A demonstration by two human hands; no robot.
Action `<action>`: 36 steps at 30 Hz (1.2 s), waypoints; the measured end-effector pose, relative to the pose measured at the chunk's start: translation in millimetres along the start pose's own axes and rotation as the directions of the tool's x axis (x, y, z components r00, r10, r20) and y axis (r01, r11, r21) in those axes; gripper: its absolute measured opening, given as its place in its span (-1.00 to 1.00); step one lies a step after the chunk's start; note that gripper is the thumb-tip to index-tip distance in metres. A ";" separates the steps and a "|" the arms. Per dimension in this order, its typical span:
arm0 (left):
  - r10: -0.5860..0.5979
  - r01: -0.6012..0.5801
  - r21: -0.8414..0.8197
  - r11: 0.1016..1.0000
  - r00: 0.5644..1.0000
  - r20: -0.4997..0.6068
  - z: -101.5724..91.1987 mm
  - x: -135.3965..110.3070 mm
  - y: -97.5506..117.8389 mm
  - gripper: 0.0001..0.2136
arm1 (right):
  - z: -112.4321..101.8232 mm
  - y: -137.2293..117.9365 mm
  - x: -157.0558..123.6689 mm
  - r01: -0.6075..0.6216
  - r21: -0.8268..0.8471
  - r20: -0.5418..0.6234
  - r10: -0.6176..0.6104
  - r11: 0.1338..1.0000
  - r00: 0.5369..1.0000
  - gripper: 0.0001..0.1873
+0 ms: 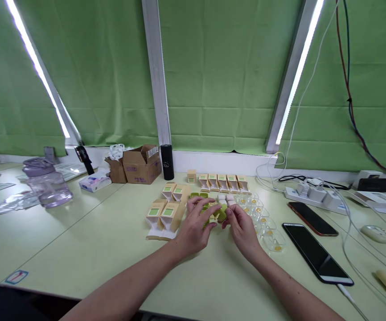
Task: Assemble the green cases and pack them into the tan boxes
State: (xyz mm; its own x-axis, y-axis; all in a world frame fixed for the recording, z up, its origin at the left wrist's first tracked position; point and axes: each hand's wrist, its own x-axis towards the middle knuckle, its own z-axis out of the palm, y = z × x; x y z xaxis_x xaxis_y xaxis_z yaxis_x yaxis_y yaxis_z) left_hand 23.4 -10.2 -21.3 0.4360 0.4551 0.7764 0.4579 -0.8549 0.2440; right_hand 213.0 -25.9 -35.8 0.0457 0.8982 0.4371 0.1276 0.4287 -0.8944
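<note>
Left hand (195, 223): fingers arched over the work, thumb below; whether it grips cannot be told. Right hand (243, 227): thumb and forefinger pinching one small olive-green piece, apparently plastic (223, 213), at the dial's centre between the hands; twelve o'clock points away from the wearer. Its full outline is hidden by the fingers.

Handling, as judged: a light fingertip pinch by the right, the left steadying opposite; force kept low, the piece held close above the worktop (112, 267), wrists kept inward.

Surroundings:
- Eleven o'clock, near: further flat olive-green pieces (199, 195).
- One o'clock, near: pale, rounded caps (230, 197).
- Three o'clock, just beside the right hand: thin transparent plastic shells with round yellow spots (275, 243); closest obstacle, likely to tip or slide if nudged.
- Nine to ten o'clock, beside the left hand: cream card boxes with green square labels and white inner flaps (169, 211); second obstacle, should the left elbow swing out.
- Twelve o'clock, beyond: a row of similar small cream cartons (223, 180).
- Ten to eleven o'clock, well apart: brown cardboard carton (144, 167); black upright cylinder (167, 162).
- Two to three o'clock: white power strip (316, 199).
- Three to four o'clock: two dark-screened phones (318, 252), the nearer trailing a white cable (346, 292), clear of the right forearm.
</note>
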 end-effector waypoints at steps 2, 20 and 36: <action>0.009 -0.009 0.017 1.000 1.000 0.013 0.0 0.2 1.0 -0.48 | 1.2 -0.9 -1.2 -0.029 0.015 0.012 0.028 0.999 1.000 -0.44; -0.530 0.472 -0.505 0.723 0.847 0.033 5.4 8.8 -12.1 -0.58 | -18.2 -3.7 4.7 0.076 -0.453 -0.142 -0.156 0.888 0.977 -0.71; -0.631 0.460 -0.824 0.330 0.757 0.170 14.0 9.7 -23.9 -0.45 | -32.3 -6.3 12.2 0.280 -0.885 0.167 -0.309 0.371 0.936 -0.77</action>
State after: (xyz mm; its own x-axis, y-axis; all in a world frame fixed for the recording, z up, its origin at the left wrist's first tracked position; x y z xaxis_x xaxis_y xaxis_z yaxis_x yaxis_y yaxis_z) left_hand 27.5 18.2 -27.7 0.1722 0.9265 0.3347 -0.2866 -0.2780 0.9168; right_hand 244.7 -20.7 -21.8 -0.1617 0.7246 0.6700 0.9373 0.3251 -0.1254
